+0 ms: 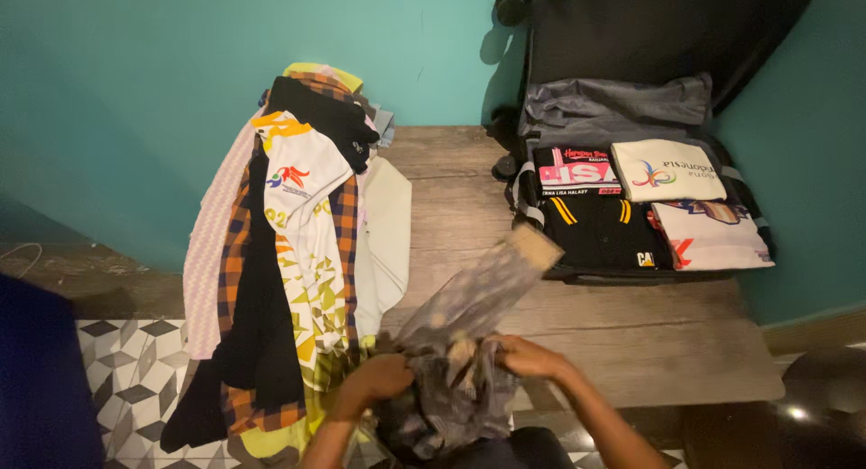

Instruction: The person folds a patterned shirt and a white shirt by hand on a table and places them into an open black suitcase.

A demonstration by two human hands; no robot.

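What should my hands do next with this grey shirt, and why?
Probably pull the grey shirt flat on the table. Left hand and right hand hold it bunched, one sleeve trailing toward the suitcase, where the clothes lie folded.

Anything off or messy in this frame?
The clothes pile is unfolded and spills off the table edge toward the floor. The suitcase holds neatly folded shirts. Both hands, left and right, grip a grey garment.

No packages, signs or screens in view, only printed logos on folded shirts (667,170)
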